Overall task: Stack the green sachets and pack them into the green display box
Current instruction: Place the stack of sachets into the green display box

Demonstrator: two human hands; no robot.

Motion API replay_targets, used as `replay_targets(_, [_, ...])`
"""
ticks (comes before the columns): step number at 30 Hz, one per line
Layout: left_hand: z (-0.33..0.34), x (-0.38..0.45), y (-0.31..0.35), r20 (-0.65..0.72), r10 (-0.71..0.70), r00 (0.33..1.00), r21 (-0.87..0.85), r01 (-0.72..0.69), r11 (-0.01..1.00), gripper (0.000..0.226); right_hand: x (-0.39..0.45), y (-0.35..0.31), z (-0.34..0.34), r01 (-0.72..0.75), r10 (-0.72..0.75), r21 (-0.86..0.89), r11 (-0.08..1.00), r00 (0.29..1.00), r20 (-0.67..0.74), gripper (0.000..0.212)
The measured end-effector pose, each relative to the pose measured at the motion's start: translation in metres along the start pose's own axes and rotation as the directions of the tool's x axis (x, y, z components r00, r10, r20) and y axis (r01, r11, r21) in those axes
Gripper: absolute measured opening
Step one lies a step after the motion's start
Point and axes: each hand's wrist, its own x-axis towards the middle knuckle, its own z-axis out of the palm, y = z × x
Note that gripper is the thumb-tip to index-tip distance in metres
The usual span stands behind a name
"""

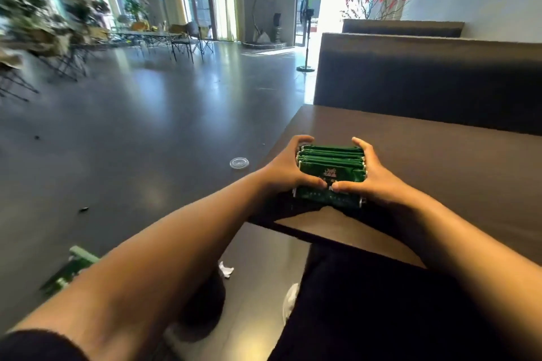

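A green display box point(69, 268) is seen on the floor at far left, well apart from the table point(440, 155). Near the table's left edge a stack of green sachets point(331, 168) is gripped from both sides — left hand point(283, 168), right hand point(377, 177) — thumbs meeting in front.

A clear plastic lid point(239, 163) lies on the dark floor beside the brown table point(440, 155).

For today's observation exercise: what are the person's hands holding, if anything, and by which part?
Both hands grip the stack of green sachets on the table: left hand on its left end, right hand on its right end, thumbs on the near face.
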Motion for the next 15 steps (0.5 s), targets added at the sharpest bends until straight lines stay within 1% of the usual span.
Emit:
replay_targets(2, [-0.034,-0.043,-0.007,-0.059,-0.040,0.997,0.012,0.041,0.999,0.099,0.001,-0.025,0.039,0.016,-0.017,0.002,1.000,0.996,0.089,0.124])
replay_targets(6, [-0.098,-0.099,-0.017,-0.108,-0.135,0.985,-0.032,0.133,0.991,0.095,0.015,-0.070,0.097,0.061,-0.066,0.033,0.998,0.983,0.174,0.123])
replay_targets(8, [-0.132,-0.122,-0.019,-0.148,-0.173,0.974,-0.054,0.167,0.984,0.093,0.026,-0.091,0.128,0.088,-0.098,0.062,0.994,0.977,0.191,0.121])
replay_targets(10, [-0.164,-0.142,-0.021,-0.185,-0.209,0.960,-0.052,0.203,0.978,0.092,0.034,-0.110,0.161,0.090,-0.111,0.124,0.988,0.978,0.175,0.115])
replay_targets(13, [-0.211,-0.176,-0.028,-0.131,-0.315,0.940,-0.091,0.305,0.948,0.090,0.038,-0.138,0.215,0.063,-0.104,0.225,0.972,0.979,0.177,0.105])
replay_targets(15, [-0.241,-0.204,-0.031,-0.076,-0.403,0.912,-0.115,0.393,0.912,0.091,0.038,-0.151,0.250,0.040,-0.105,0.306,0.951,0.974,0.199,0.108])
